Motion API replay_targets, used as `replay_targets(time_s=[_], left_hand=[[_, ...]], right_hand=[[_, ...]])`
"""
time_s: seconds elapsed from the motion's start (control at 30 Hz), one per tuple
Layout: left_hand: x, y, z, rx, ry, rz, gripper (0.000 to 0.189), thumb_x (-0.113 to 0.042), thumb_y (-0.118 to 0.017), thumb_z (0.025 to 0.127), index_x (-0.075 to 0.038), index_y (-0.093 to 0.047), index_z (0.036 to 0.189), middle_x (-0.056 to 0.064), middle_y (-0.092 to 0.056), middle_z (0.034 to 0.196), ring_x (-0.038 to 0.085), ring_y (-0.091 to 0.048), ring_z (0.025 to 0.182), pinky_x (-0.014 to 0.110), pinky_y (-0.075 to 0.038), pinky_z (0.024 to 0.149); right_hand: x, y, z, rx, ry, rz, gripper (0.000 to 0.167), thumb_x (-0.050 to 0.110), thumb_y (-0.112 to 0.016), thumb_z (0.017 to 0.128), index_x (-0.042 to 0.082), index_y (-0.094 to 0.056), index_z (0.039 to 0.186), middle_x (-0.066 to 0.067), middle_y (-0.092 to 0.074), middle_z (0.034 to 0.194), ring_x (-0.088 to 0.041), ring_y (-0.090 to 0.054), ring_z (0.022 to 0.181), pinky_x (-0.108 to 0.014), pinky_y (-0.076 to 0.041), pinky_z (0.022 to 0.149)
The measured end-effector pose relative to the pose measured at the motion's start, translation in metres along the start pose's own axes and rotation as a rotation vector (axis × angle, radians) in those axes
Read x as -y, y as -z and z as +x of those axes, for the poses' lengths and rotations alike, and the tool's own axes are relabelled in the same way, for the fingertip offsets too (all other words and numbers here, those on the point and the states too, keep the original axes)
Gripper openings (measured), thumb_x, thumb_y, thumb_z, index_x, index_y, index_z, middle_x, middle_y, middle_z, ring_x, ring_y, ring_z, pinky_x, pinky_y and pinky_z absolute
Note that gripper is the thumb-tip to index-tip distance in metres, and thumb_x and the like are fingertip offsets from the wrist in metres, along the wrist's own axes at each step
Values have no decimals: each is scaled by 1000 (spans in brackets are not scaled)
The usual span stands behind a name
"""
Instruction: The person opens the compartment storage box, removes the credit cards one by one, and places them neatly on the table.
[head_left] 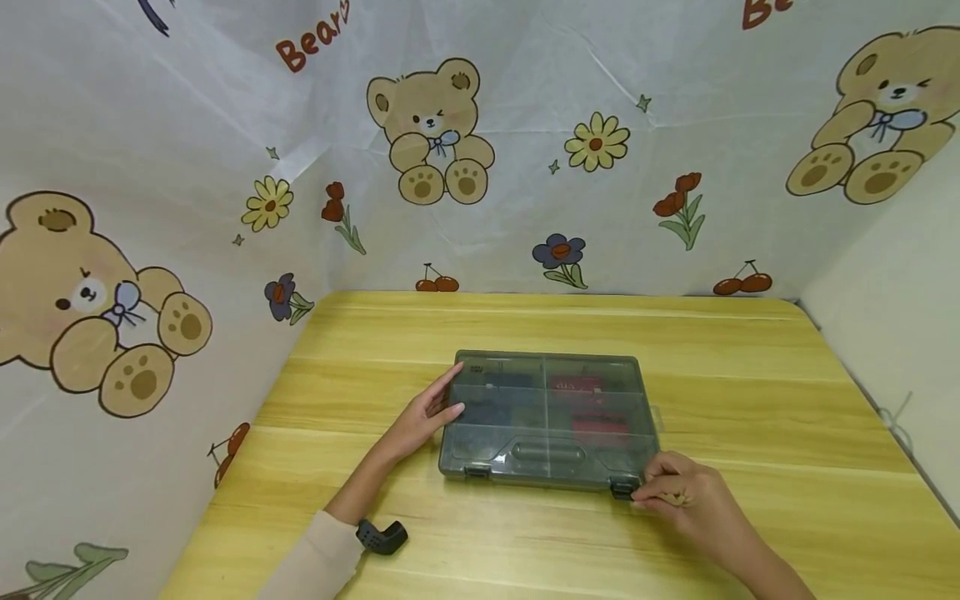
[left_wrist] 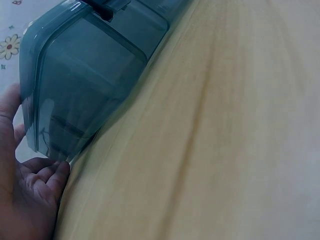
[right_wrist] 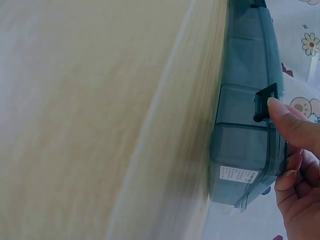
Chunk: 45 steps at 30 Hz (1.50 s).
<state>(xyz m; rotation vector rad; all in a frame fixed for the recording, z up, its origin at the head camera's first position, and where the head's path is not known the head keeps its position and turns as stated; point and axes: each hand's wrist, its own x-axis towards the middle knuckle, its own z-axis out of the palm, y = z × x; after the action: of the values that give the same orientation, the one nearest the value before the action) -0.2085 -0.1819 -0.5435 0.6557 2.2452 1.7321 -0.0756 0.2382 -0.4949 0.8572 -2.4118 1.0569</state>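
Observation:
A grey-green see-through plastic storage box (head_left: 525, 454) with a divided interior lies flat on the table, its lid down. My left hand (head_left: 420, 422) is at the box's left side, with thumb and index finger spread on the lid's edge. Its other fingers (left_wrist: 47, 177) are bent low against the side wall. At the front right corner, my right hand (head_left: 690, 496) pinches the dark latch (right_wrist: 265, 102) with its thumb, the other fingers curled by the lid's edge. A second latch (head_left: 477, 472) sits at the front left. Red items (head_left: 600, 427) and dark blue items (head_left: 487, 412) show through the lid.
The wood-grain table (head_left: 757, 400) extends around the box. A printed bear cloth (head_left: 517, 217) hangs behind and on the left. A black strap-like device (head_left: 382, 537) is on the left wrist. A white label (right_wrist: 238, 174) marks the box's right side.

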Motion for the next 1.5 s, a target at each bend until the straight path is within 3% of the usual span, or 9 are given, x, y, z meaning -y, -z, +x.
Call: replay_targets(time_s=[0.17, 0.4, 0.73, 0.93, 1.5], left_hand=[[-2, -1, -3, 1, 10, -5, 67, -27, -59, 105, -39, -25, 161, -10, -17, 168, 19, -20, 153, 50, -24, 124], [1, 0, -1, -4, 12, -22, 68, -23, -60, 105, -37, -26, 161, -9, -18, 168, 18, -21, 153, 50, -25, 124], [-2, 1, 2, 12, -4, 7, 66, -29, -58, 105, -41, -24, 161, -14, -16, 167, 16, -19, 153, 48, -24, 124], [-2, 1, 1, 17, -15, 6, 67, -30, -59, 105, -40, -23, 161, -12, -15, 168, 17, -18, 153, 50, -24, 124], [0, 3, 1, 23, -10, 1, 67, -32, -58, 105, -38, -23, 162, -12, -15, 168, 18, -18, 154, 49, -25, 124]], right_hand=[[1, 1, 0, 31, 80, -31, 36, -10, -92, 49, 14, -82, 74, 12, -57, 85, 0, -48, 74, -6, -44, 59], [8, 5, 5, 87, 63, -86, 31, -5, -93, 55, 15, -82, 77, 15, -54, 85, 3, -47, 74, -4, -41, 58], [24, 5, 18, 35, 48, 17, 36, -5, -87, 68, 21, -78, 91, 16, -64, 85, 3, -59, 69, -7, -48, 56], [37, -8, 31, 23, 56, 84, 33, -6, -87, 69, 17, -78, 90, 15, -63, 83, 2, -59, 68, -8, -51, 58], [60, -63, 58, 78, 95, 210, 26, -3, -87, 73, 11, -77, 92, 13, -60, 79, 5, -47, 65, -7, -44, 52]])
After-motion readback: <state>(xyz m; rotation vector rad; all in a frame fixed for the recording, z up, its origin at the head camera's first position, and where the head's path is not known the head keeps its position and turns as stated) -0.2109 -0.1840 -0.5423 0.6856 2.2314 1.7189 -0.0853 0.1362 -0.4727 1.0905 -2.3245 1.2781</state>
